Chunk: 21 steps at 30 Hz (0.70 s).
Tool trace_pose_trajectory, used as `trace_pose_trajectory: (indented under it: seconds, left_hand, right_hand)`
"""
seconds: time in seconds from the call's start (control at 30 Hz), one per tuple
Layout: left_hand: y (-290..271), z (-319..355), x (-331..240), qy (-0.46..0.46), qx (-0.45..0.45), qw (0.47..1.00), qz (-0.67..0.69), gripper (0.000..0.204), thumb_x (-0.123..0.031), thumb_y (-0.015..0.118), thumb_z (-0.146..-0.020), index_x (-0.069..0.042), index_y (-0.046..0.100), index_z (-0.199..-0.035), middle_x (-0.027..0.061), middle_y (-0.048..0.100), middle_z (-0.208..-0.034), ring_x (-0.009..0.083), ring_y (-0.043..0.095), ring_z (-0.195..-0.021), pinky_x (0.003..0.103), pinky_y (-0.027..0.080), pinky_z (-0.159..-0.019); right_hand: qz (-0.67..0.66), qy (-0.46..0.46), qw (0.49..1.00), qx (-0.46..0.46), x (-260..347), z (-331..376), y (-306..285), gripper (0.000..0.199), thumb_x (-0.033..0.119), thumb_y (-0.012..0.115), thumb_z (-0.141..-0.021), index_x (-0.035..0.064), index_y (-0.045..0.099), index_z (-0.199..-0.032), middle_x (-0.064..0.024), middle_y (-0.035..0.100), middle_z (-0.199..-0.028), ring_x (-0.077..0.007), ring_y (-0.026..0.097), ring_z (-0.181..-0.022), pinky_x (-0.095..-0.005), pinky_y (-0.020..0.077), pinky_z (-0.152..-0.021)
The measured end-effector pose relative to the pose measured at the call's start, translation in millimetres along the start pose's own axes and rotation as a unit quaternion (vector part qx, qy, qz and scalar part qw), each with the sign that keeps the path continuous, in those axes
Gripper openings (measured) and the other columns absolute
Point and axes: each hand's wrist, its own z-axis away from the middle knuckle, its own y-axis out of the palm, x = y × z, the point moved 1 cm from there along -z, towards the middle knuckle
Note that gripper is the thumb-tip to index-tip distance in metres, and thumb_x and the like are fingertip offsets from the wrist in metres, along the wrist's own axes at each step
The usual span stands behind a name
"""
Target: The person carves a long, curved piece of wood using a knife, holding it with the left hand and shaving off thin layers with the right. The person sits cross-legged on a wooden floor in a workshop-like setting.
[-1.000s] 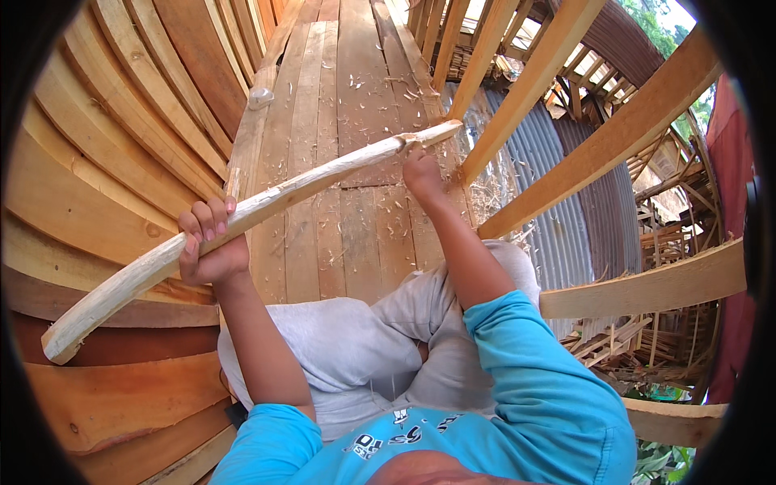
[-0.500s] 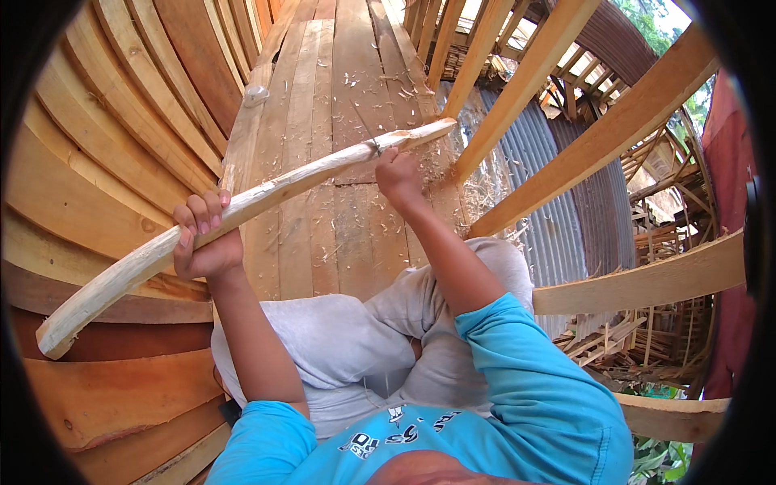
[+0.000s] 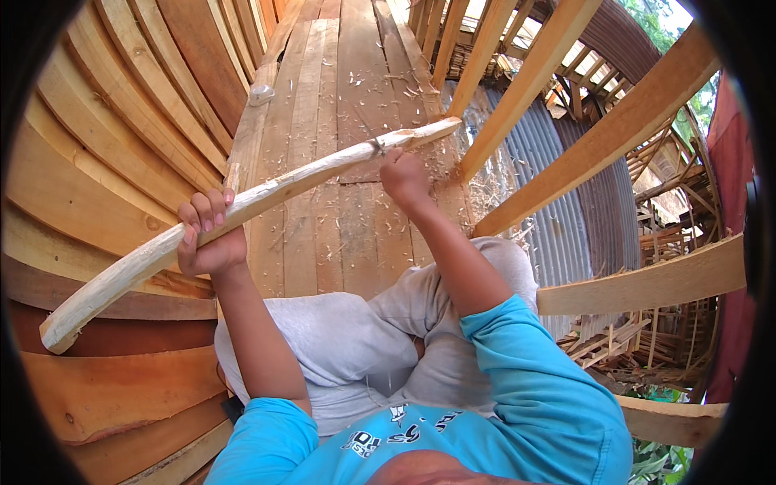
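Note:
A long pale stick (image 3: 283, 186), stripped of bark, runs from lower left to upper right across the view. My left hand (image 3: 212, 238) grips it from below near its thick lower end, fingers wrapped over the top. My right hand (image 3: 404, 179) is closed just under the stick near its thin far end and holds a small grey metal tool (image 3: 377, 146) against the wood. My knees in grey trousers (image 3: 347, 339) sit below the stick.
I sit on a plank floor (image 3: 356, 89) strewn with wood shavings. Curved planks (image 3: 105, 153) rise on the left. Bare wooden ribs (image 3: 598, 137) cross the right side, with corrugated metal sheet (image 3: 558, 186) and stacked timber beyond them.
My right hand slid a little back along the stick toward me, then edged out again. The left hand kept its grip; the stick barely shifted.

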Motion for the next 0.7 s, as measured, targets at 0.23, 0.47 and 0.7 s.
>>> trace_pose_trajectory:
  seconds: [0.23, 0.47, 0.7]
  left_hand:
    - [5, -2, 3, -0.001, 0.003, 1.0, -0.011, 0.023, -0.025, 0.061, -0.071, -0.018, 0.04, -0.07, -0.0039, 0.036, -0.067, 0.0125, 0.039, -0.069, 0.034, 0.035, -0.085]
    - [-5, -1, -2, 0.015, 0.003, 1.0, -0.007, 0.022, -0.027, 0.058, -0.071, -0.018, 0.038, -0.071, -0.0031, 0.036, -0.066, 0.0129, 0.039, -0.069, 0.035, 0.034, -0.083]
    - [5, -2, 4, 0.003, 0.009, 1.0, -0.011, 0.022, -0.027, 0.059, -0.071, -0.018, 0.038, -0.07, -0.0036, 0.036, -0.066, 0.0126, 0.039, -0.069, 0.034, 0.034, -0.083]
  right_hand:
    - [0.065, 0.003, 0.998, -0.016, -24, -26, -3, 0.057, 0.035, 0.029, -0.092, -0.0077, 0.067, -0.086, -0.0339, 0.063, -0.093, -0.0497, 0.06, -0.095, -0.0543, 0.0446, -0.09]
    - [0.017, -0.017, 1.0, 0.017, 29, 20, -16, 0.058, 0.035, 0.029, -0.094, -0.007, 0.068, -0.081, -0.0339, 0.063, -0.09, -0.049, 0.061, -0.092, -0.0526, 0.0455, -0.09]
    - [0.118, -0.04, 0.989, -0.078, -21, -29, -4, 0.062, 0.036, 0.027, -0.094, -0.0065, 0.068, -0.075, -0.0304, 0.065, -0.078, -0.0503, 0.063, -0.081, -0.0522, 0.0498, -0.082]
